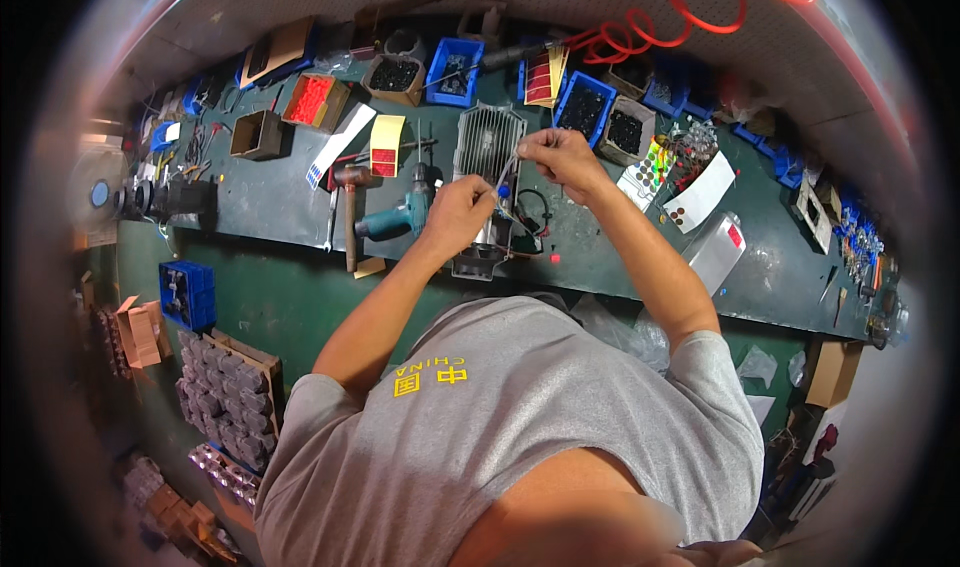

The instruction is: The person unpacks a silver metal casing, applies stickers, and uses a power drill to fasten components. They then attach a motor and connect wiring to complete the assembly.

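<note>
A grey finned metal housing (pixel 490 132) lies on the bench in front of me, its dark round end (pixel 479 260) toward my body. Over its middle, my left hand (pixel 463 212) is closed, fingertips pinched near a small blue part (pixel 503 191) and some thin wires. My right hand (pixel 566 160) is to the right of the housing and higher up, thumb and fingers pinching a thin pale strip (pixel 508 171). The strip slants down toward my left fingertips; its exact kind is too small to tell. A black cable (pixel 540 212) loops beside the housing.
Left of the housing lie a teal power drill (pixel 398 214), a hammer (pixel 350 217) and a wrench (pixel 331 217). Blue bins (pixel 455 71) and boxes of small parts (pixel 395 77) line the back. A red coiled hose (pixel 670 32) hangs above. Label sheets (pixel 388 145) lie about.
</note>
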Motion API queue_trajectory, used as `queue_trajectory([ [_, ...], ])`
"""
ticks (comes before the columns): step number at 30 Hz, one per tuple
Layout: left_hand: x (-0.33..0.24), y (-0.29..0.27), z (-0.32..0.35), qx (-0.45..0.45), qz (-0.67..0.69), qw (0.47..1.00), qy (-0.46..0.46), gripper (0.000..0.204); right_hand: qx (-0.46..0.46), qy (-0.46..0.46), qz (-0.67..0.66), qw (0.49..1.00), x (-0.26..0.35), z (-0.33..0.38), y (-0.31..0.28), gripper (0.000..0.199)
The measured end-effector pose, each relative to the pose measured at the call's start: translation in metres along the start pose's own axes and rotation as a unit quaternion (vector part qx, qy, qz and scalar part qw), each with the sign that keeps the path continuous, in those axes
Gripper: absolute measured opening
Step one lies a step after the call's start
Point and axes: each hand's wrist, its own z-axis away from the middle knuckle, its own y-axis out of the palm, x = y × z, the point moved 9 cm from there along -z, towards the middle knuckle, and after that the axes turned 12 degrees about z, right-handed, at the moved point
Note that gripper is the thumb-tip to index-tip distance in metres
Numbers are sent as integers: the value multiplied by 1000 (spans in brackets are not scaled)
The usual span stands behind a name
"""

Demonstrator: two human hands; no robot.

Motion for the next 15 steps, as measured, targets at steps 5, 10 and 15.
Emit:
queue_trajectory([
  [5, 73, -10, -36, -133, 82, 986, -62, 24, -38, -15, 68, 997, 5, -47, -17, 15],
  [10, 121, -11, -61, -203, 103, 966, -120, 25, -98, -88, 140, 981, -14, -92, -28, 19],
  [15, 128, 1, -65, -209, 192, 945, -162, 21, -109, -122, 244, 956, -22, -116, -19, 24],
])
